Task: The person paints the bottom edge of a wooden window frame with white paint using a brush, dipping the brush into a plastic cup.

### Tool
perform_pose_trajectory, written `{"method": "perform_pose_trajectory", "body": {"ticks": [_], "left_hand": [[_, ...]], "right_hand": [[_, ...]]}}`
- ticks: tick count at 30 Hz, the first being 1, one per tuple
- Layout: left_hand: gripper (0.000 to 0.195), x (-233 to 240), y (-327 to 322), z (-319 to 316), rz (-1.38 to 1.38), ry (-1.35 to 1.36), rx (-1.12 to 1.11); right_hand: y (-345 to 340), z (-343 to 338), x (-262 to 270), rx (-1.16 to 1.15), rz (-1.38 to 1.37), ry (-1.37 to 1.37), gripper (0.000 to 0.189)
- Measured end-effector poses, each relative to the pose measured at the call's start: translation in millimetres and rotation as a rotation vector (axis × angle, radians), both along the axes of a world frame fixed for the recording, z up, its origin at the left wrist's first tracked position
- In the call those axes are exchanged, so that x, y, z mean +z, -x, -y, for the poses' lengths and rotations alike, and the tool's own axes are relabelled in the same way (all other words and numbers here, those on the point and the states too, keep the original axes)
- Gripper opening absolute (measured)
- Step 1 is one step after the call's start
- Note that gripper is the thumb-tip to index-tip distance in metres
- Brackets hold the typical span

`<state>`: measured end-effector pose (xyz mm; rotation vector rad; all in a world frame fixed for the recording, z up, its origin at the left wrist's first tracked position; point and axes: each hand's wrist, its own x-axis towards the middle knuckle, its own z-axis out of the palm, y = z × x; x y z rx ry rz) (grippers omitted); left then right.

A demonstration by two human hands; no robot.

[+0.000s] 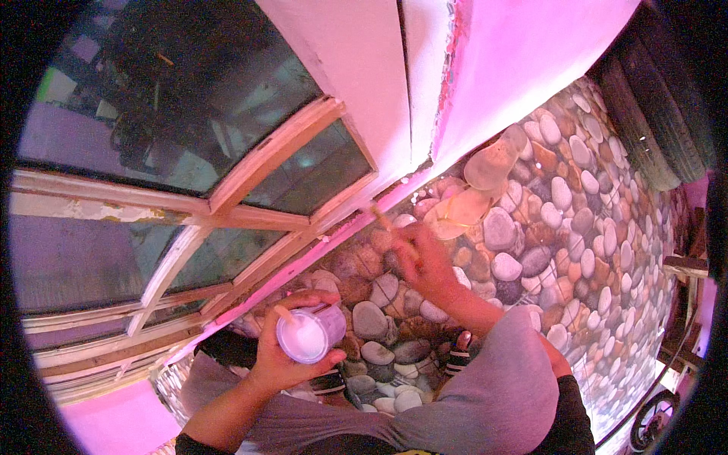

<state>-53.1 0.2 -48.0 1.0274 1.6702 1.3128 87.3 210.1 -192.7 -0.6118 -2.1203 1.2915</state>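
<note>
A small clear plastic cup (310, 335) of white liquid, likely paint, is held in my left hand (290, 347), its mouth tilted up towards me. A flat wooden stick (282, 313) stands in the cup against its rim. My right hand (422, 256), slightly blurred, is closed on a thin brush-like tool with a light handle (384, 219). The tool's far end is at the foot of the wall, by the pink bottom edge (341, 230) of the window frame. Whether its tip touches the edge I cannot tell.
A wood-framed glass window or door (256, 216) with peeling paint stands at the left. Slippers (463, 213) lie by the white wall (512, 62) on the pebble-patterned floor (569, 227). Tyres (642, 102) are at the upper right, a spoked wheel (654, 421) at the lower right.
</note>
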Motion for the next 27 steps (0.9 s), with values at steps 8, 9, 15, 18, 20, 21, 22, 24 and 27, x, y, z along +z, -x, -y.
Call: {"method": "perform_pose_trajectory", "body": {"ticks": [8, 9, 15, 18, 20, 21, 22, 24, 27], "left_hand": [[0.071, 1.4, 0.7, -4.2, -0.090, -0.004, -0.015], [0.071, 2.0, 0.5, -4.9, -0.093, -0.004, -0.015], [0.070, -1.2, -2.2, -6.4, -0.086, -0.042, -0.022], [0.070, -2.2, -2.6, -3.9, -0.046, -0.030, -0.008], [0.070, -3.1, -3.6, -6.3, -0.042, -0.047, -0.007], [0.070, -2.2, -3.6, -5.6, -0.045, -0.047, -0.004], [0.070, -1.1, -3.7, -4.7, -0.042, -0.025, 0.007], [0.070, 1.3, -3.1, -4.3, -0.037, -0.011, 0.019], [0.069, 6.6, 1.4, -2.9, -0.033, 0.026, 0.054]], "right_hand": [[-3.7, -18.9, 19.0, -0.342, -0.030, -0.041, 0.015], [-2.3, -11.9, 16.4, -0.290, 0.025, -0.047, 0.016], [8.2, 21.1, 8.0, 0.103, -0.006, -0.072, 0.023], [8.0, 18.3, 15.9, 0.152, -0.069, -0.072, 0.023], [0.8, 8.2, 10.8, 0.057, 0.007, -0.058, 0.021], [-2.0, 2.0, 10.9, -0.031, 0.077, -0.039, 0.019], [-4.7, -4.5, 11.4, -0.028, 0.075, -0.039, 0.019], [-13.2, -18.7, 18.8, -0.188, -0.022, -0.085, 0.015], [-28.5, -33.5, 41.2, -0.203, -0.027, -0.061, 0.013]]}}
